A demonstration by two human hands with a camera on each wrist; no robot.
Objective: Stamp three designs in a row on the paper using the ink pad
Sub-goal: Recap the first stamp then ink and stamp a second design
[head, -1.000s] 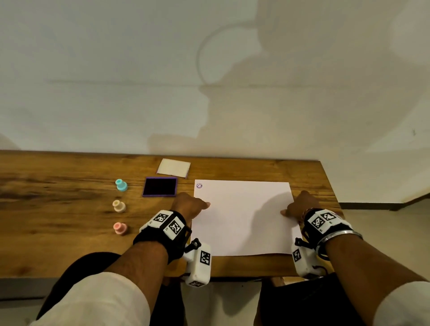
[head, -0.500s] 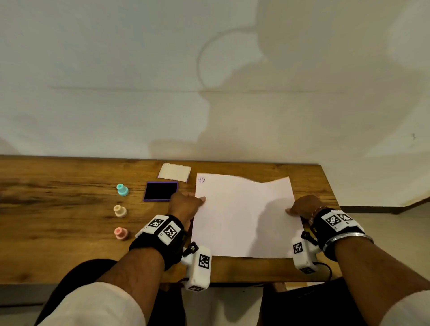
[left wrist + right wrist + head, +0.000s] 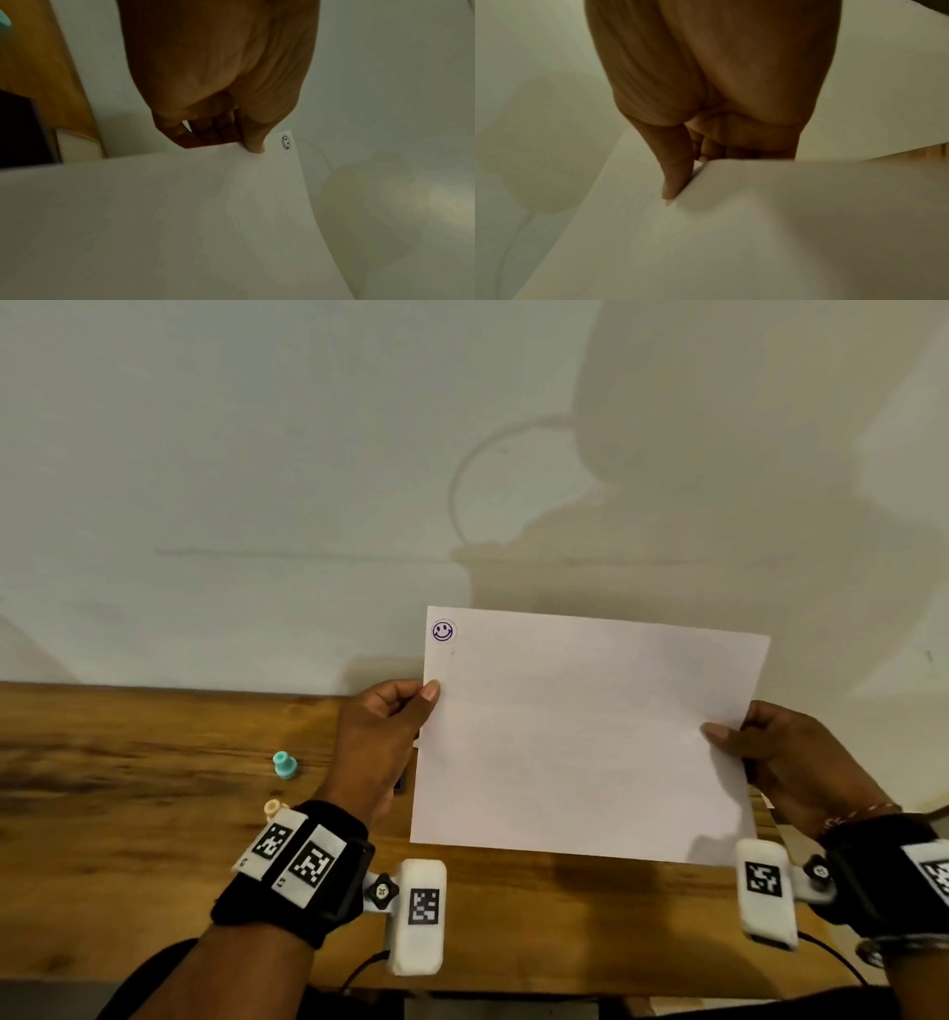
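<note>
A white sheet of paper [image 3: 580, 737] is held up off the table, facing me, with one purple smiley stamp mark [image 3: 442, 631] in its top left corner. My left hand [image 3: 385, 726] pinches the sheet's left edge, thumb on the front. My right hand [image 3: 770, 752] pinches the right edge the same way. In the left wrist view the paper [image 3: 180, 223] and the smiley mark [image 3: 285, 142] show beside my thumb, and the dark ink pad [image 3: 18, 130] lies at the left. The right wrist view shows my thumb pressed on the paper [image 3: 731, 243].
A teal stamp [image 3: 284, 765] stands on the wooden table [image 3: 128, 814] left of my left hand. A cream stamp [image 3: 272, 809] peeks out beside my left wristband. The ink pad's lid [image 3: 77, 146] lies behind the pad. A pale wall rises behind the table.
Both hands took hold of the paper's side edges and lifted it from flat on the table to upright in front of me. The sheet now hides the ink pad in the head view.
</note>
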